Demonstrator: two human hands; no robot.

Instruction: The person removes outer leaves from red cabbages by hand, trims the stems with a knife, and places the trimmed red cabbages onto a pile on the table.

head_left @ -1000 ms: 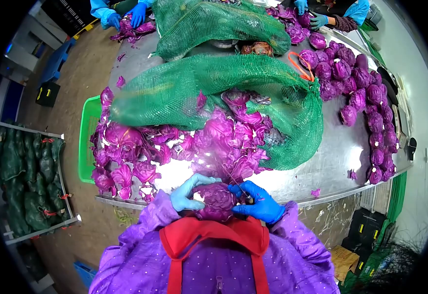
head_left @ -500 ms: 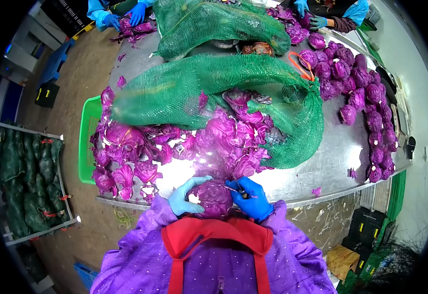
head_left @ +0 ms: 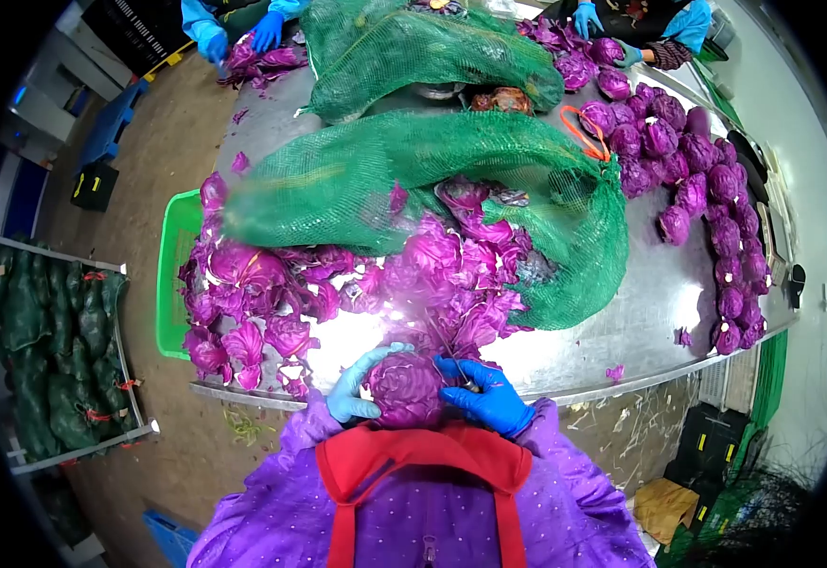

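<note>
A red cabbage (head_left: 408,389) is held in front of my apron at the table's near edge. My left hand (head_left: 355,386), in a light blue glove, is wrapped round its left side. On the other side my right hand (head_left: 489,396), in a darker blue glove, is closed on a small knife (head_left: 471,384); most of its handle is hidden by the fingers, and the thin blade is hard to make out. The fingers of that hand touch the cabbage's right side. Loose purple leaves (head_left: 451,284) lie heaped just beyond.
Green mesh sacks (head_left: 338,189) lie across the metal table (head_left: 650,284). Trimmed cabbages (head_left: 693,194) line the right side. A green crate (head_left: 177,284) stands at the left. Two co-workers' gloved hands (head_left: 268,32) handle cabbage at the far side. Filled sacks (head_left: 49,350) sit lower left.
The cabbage has turned, so its white cut stem no longer shows at the left. My right hand has shifted, with its fingers now against the cabbage. The co-workers' hands have moved slightly.
</note>
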